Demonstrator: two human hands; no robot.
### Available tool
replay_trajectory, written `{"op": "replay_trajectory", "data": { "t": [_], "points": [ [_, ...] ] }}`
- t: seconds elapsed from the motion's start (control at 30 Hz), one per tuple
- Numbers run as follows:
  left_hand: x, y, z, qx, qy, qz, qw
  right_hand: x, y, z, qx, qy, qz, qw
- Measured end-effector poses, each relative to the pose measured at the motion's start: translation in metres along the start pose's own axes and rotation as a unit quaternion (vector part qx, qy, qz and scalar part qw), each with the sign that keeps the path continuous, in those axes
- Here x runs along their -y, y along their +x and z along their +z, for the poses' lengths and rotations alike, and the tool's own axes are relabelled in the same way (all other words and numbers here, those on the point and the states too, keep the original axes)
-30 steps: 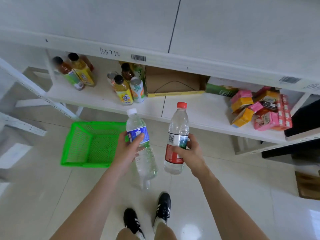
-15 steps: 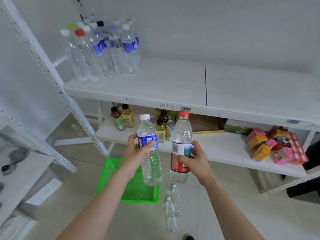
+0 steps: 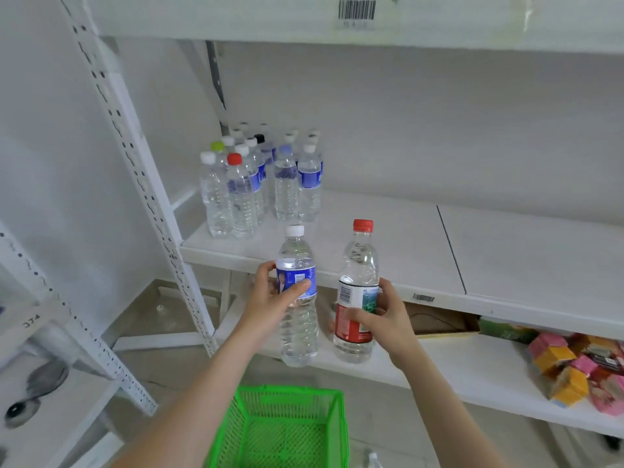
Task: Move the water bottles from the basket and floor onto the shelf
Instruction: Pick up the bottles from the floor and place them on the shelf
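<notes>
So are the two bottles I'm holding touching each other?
Apart. The head view shows a clear strip of white shelf between the blue-label bottle and the red-label bottle along their whole length.

Pink and orange cartons (image 3: 580, 369) heaped at lower right. Left of them a green pack (image 3: 503, 331), then a flat cardboard box (image 3: 439, 320). Barcode sticker (image 3: 357, 10) top centre. Grey rounded objects (image 3: 33, 390) lower left, tag "374" (image 3: 32, 320) above them.

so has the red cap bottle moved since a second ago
Yes, upward: the red-capped bottle sat against the lower shelf, and its cap now stands above the front edge of the middle shelf.
</notes>
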State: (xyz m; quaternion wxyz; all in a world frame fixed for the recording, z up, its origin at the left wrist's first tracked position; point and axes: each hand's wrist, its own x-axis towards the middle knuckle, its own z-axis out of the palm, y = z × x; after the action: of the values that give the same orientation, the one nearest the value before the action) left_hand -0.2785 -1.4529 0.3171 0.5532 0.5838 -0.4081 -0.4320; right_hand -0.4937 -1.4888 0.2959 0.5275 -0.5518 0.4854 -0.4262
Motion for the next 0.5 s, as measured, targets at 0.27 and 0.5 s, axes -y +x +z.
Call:
{"op": "replay_trajectory", "data": {
  "t": [0.27,0.5],
  "points": [
    [-0.041,0.099,-0.039,0.011,0.024,0.041,0.999,0.039,0.089,0.050,-0.001,-0.017,-0.035,0.999],
    [-0.052,0.178,-0.061,0.059,0.054,0.070,0.994,0.050,0.157,0.087,-0.031,-0.021,-0.050,0.998]
  ]
}}
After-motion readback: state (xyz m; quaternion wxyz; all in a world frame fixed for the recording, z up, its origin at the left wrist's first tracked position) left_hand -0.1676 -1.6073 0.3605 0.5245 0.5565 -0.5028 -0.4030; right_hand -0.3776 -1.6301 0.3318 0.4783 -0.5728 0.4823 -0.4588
